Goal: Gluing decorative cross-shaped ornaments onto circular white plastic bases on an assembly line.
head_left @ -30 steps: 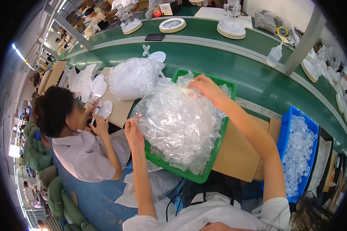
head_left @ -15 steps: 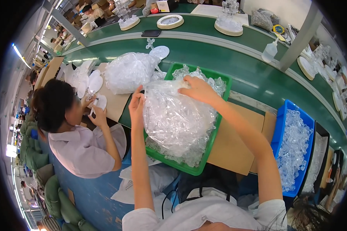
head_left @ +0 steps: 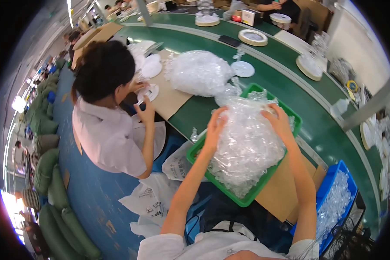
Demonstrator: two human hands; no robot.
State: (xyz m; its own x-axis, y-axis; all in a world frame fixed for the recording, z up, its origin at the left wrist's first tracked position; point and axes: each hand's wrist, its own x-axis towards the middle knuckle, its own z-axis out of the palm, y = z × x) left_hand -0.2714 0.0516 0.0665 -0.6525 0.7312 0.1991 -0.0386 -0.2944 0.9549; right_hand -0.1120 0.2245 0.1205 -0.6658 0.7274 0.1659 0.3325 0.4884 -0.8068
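Note:
A clear plastic bag (head_left: 247,143) full of small transparent parts rests in a green tray (head_left: 247,200) on the table's edge. My left hand (head_left: 215,127) grips the bag's upper left side. On the bag's upper right side my right hand (head_left: 278,121) holds the plastic. Both hands pinch the film near its top.
A seated person in a white shirt (head_left: 112,130) works to my left, handling a white disc (head_left: 150,92). A second filled clear bag (head_left: 199,73) lies on the green conveyor (head_left: 290,78). A blue bin (head_left: 336,203) of clear parts stands at my right. White bags (head_left: 151,199) lie on the floor.
My view has swung so the tray sits further right and lower. Both hands have drawn closer together at the top of the bag, still gripping it.

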